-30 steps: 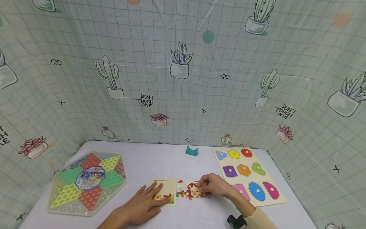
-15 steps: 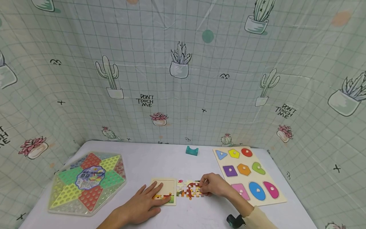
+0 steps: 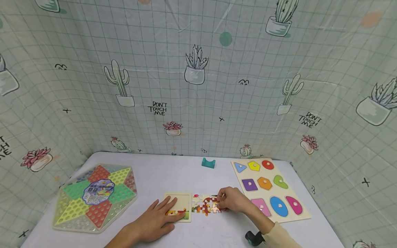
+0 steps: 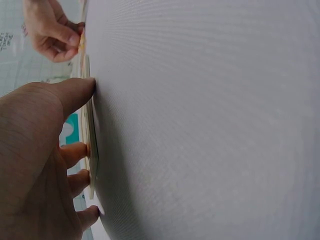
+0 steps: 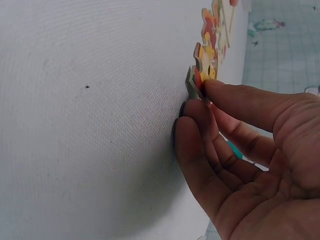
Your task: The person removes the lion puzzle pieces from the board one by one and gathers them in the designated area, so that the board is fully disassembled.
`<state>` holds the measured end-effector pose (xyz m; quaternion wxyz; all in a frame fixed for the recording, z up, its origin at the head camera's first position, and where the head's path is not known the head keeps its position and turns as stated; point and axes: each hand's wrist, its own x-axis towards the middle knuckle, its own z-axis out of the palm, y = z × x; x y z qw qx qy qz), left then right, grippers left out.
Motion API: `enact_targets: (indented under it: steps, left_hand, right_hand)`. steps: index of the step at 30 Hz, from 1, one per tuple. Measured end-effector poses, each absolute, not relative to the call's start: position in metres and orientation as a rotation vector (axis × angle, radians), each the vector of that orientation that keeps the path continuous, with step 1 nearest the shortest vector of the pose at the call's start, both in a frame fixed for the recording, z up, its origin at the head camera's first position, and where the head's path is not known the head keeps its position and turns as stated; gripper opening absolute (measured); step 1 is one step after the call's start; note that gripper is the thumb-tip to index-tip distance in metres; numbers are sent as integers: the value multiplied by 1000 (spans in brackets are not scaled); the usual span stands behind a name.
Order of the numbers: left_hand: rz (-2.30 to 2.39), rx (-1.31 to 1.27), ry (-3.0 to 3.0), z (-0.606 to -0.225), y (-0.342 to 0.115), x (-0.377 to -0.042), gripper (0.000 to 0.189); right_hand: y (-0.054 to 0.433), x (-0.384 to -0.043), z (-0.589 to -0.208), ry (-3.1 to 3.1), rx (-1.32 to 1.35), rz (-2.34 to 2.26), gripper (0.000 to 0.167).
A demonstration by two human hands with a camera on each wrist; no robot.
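Jigsaw pieces point(image 3: 206, 206) lie as a loose cluster on the white surface point(image 3: 152, 179), just beside the right edge of a shallow wooden tray point(image 3: 183, 200). At the far right end of that cluster, the right hand point(image 3: 232, 200) pinches an end piece point(image 5: 196, 80) between thumb and finger, its other fingers curled beneath. The left hand point(image 3: 158, 220) is spread, several fingers resting on the tray, where more printed pieces fill part of the lower side. To the left, well apart, is a hexagonal game board point(image 3: 98, 216) with a coloured star; to the right is a shape board point(image 3: 261, 174) of knobbed shapes, partly behind the right forearm. A small teal block point(image 3: 208, 163) stands farther back, and a dark object point(image 3: 254, 238) lies near the pale sleeve point(image 3: 283, 237).
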<state>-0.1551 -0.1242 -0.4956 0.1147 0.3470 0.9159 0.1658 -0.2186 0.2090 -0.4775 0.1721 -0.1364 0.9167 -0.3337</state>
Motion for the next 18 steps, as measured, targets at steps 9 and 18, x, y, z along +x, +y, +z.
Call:
enact_targets:
  steps: [9,18]
  left_hand:
    - [477,1000,2687,-498,-124,-156,47]
    - [471,1006,2691,-498,-123,-157,47]
  right_hand:
    - [208,-218,-477,2612,-351,-916,16]
    - [208,-217,-477,2620,-432,-868,19]
